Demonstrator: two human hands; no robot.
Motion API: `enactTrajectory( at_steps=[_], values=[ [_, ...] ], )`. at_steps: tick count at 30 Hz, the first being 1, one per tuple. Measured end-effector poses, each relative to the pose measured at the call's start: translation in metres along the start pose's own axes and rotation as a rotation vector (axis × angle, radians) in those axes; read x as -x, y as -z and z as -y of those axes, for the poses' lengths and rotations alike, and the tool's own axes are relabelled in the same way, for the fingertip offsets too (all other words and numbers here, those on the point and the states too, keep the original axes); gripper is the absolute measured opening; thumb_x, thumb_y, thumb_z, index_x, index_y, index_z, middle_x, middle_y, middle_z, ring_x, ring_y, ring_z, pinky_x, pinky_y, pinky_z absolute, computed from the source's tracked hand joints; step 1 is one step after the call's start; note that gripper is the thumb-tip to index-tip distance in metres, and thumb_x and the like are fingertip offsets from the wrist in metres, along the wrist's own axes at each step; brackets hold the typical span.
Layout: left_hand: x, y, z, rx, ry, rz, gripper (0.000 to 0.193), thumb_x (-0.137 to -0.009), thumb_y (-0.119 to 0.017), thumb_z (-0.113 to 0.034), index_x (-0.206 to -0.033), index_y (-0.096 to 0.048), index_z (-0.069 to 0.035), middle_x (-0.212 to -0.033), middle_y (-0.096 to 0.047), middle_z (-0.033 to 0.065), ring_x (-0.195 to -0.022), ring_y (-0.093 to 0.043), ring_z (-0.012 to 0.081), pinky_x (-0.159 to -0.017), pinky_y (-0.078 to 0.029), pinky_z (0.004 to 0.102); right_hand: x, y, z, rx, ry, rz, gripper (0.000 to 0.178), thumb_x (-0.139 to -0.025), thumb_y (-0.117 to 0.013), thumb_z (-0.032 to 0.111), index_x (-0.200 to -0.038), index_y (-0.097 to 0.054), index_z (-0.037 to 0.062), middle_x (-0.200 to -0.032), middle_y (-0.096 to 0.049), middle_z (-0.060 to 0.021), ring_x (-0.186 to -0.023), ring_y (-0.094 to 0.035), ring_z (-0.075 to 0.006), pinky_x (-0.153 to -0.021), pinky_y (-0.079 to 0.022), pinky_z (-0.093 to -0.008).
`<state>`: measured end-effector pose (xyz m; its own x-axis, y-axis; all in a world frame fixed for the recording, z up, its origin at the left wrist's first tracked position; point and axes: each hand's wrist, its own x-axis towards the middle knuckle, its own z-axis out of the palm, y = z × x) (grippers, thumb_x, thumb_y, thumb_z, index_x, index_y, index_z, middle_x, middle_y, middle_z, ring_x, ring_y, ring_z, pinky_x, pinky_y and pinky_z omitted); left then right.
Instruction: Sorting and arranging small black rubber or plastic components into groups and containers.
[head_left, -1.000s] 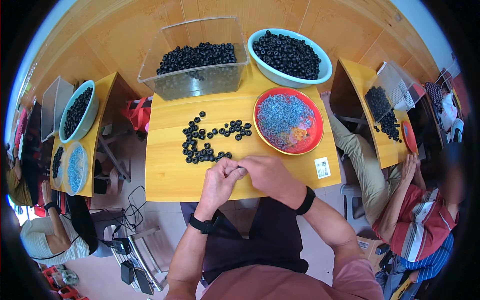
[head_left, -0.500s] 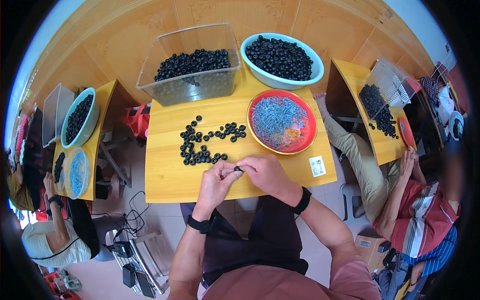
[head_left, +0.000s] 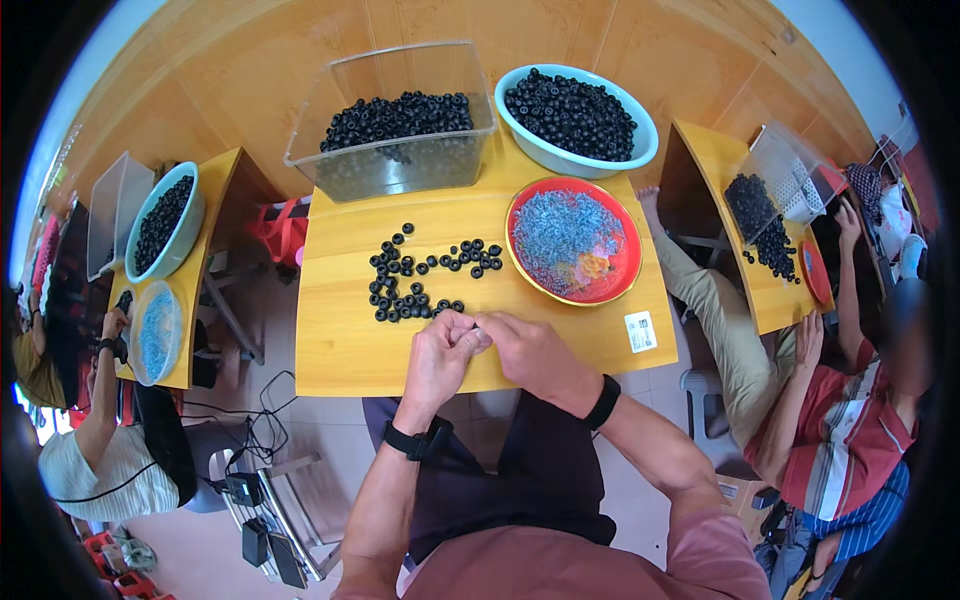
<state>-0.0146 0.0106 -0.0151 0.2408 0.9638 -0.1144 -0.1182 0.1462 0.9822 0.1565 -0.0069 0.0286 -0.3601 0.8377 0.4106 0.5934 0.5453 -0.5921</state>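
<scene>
Beads are being kept loose between the back and front edges of the surface, apparently for easy reach.
Near the front edge, fingertips of left hand and right hand are being pressed together; the dark piece seen earlier is now being hidden, so what is pinched cannot be told.

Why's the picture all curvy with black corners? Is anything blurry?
Head view: the fisheye lens bows the wooden wall and leaves the corners black; head view: a co-worker's head at far right is blurred; head view: the left hand and right hand look fairly clear.
</scene>
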Motion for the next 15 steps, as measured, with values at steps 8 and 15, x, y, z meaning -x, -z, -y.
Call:
enactTrajectory(
  at_steps=[8, 15],
  values=[
    [0.009, -0.006, -0.01, -0.409, -0.172, -0.033, 0.018, -0.095, -0.074, -0.008, -0.107, -0.063, 0.0, -0.082, -0.074, 0.0077, -0.077, -0.069, 0.0081, -0.069, -0.055, 0.0271, -0.008, 0.01, -0.01, -0.132, -0.23, 0.002, 0.013, -0.089, -0.069, 0.004, -0.101, -0.068, 0.0004, -0.084, -0.07, -0.015, -0.076, -0.072, -0.0281, -0.065, -0.055, -0.0334],
    [0.014, -0.007, -0.013, -0.54, -0.328, 0.0, 0.029, -0.09, -0.079, -0.007, -0.112, -0.062, -0.003, -0.078, -0.068, 0.0036, -0.068, -0.061, 0.0078, -0.062, -0.051, 0.027, 0.0, 0.01, -0.027, -0.64, -0.504, 0.06, 0.011, -0.09, -0.07, 0.006, -0.098, -0.066, -0.0007, -0.087, -0.072, -0.0078, -0.077, -0.069, -0.0125, -0.07, -0.054, -0.0272]
  ],
)
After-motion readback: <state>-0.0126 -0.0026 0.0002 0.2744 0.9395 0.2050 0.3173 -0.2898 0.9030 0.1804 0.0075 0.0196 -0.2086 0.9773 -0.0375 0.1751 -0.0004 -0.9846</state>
